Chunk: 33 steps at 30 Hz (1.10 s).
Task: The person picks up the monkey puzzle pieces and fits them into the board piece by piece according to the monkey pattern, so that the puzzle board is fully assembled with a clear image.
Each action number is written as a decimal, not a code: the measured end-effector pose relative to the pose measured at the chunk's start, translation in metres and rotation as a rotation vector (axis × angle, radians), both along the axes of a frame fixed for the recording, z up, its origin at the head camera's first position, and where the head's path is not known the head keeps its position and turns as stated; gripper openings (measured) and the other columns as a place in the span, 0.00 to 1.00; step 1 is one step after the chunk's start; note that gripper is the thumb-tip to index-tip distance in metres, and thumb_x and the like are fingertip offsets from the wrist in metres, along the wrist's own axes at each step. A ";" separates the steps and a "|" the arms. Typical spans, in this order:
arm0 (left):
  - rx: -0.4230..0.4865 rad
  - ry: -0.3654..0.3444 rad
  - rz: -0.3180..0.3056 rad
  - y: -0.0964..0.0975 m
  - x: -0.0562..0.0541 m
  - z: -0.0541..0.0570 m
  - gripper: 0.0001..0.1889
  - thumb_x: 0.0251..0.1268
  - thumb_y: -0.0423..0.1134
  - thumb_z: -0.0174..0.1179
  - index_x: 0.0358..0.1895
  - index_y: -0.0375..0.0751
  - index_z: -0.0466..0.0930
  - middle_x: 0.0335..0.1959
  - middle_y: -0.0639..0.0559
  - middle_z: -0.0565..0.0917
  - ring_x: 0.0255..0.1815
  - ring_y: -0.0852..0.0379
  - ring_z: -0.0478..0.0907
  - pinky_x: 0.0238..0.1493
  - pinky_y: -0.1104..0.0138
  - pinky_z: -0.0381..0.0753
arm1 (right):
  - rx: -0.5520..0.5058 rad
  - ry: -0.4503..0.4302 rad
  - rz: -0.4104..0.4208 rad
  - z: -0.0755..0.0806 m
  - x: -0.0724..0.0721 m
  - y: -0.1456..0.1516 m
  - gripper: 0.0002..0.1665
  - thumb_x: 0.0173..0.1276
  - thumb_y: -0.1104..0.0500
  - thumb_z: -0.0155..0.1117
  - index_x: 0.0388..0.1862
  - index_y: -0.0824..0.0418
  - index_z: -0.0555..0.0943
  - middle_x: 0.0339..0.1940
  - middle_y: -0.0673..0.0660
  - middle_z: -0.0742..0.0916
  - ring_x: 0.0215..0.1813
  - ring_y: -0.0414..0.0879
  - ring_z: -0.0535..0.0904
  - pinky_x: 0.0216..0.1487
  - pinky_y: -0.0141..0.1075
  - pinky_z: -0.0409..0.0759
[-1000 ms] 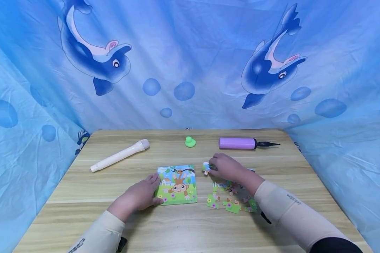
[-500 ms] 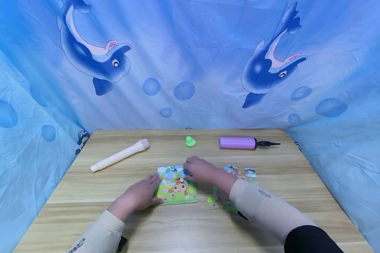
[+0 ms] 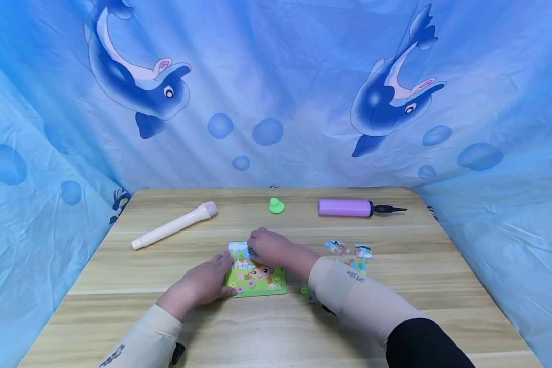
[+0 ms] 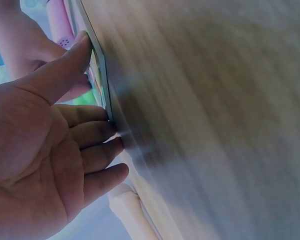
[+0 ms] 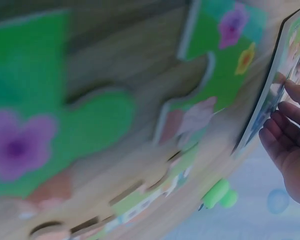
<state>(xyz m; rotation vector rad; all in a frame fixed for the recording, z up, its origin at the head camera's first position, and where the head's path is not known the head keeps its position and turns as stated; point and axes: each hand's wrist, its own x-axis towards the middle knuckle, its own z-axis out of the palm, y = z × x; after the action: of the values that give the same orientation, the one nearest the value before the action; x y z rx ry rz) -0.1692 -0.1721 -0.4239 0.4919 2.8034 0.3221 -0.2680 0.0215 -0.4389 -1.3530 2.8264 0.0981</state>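
Observation:
My left hand (image 3: 209,280) rests at the left side of a monkey picture puzzle board (image 3: 253,289) on the table. In the left wrist view its thumb (image 4: 72,60) lies on the board's edge and its fingers touch the side, fairly straight. Over the board's upper part, my right hand (image 3: 270,248) pinches a puzzle piece, mostly hidden by the fingers. In the right wrist view the same hand (image 5: 295,145) reaches the board's surface. Several loose puzzle pieces (image 3: 337,247) lie to the right of the board, some hidden under the right forearm.
Along the back of the wooden table (image 3: 119,286) lie a white microphone-shaped stick (image 3: 175,225), a small green duck (image 3: 276,206) and a purple balloon pump (image 3: 345,208). A blue dolphin-print curtain (image 3: 303,92) hangs behind and at the sides.
My right hand has carried the puzzle piece from the loose pieces leftward to the upper part of the board. My left hand has stayed at the board's left side.

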 end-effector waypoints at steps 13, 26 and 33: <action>0.048 0.045 0.010 -0.001 -0.003 -0.005 0.49 0.56 0.54 0.70 0.73 0.29 0.58 0.72 0.29 0.64 0.66 0.33 0.71 0.64 0.45 0.72 | 0.028 0.025 0.038 0.001 -0.002 -0.019 0.17 0.70 0.45 0.63 0.47 0.55 0.84 0.40 0.47 0.80 0.43 0.41 0.74 0.48 0.31 0.77; -0.039 0.057 -0.016 0.006 -0.002 0.002 0.46 0.54 0.56 0.70 0.72 0.35 0.65 0.75 0.31 0.59 0.74 0.32 0.59 0.65 0.42 0.70 | -0.015 -0.083 0.016 0.010 -0.002 0.000 0.23 0.72 0.44 0.59 0.58 0.55 0.81 0.52 0.50 0.81 0.54 0.43 0.74 0.58 0.33 0.77; -0.013 0.044 -0.070 0.005 -0.006 0.002 0.47 0.51 0.54 0.72 0.71 0.31 0.65 0.76 0.35 0.58 0.76 0.34 0.55 0.72 0.44 0.62 | -0.148 -0.125 -0.049 0.023 -0.018 0.053 0.20 0.72 0.49 0.61 0.57 0.57 0.81 0.53 0.53 0.82 0.58 0.48 0.76 0.64 0.40 0.75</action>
<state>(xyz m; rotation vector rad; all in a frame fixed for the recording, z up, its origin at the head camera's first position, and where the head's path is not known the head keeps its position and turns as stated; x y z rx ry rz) -0.1756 -0.1675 -0.4221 0.6002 2.8203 0.2816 -0.2856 0.0750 -0.4161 -1.2635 2.8080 -0.1925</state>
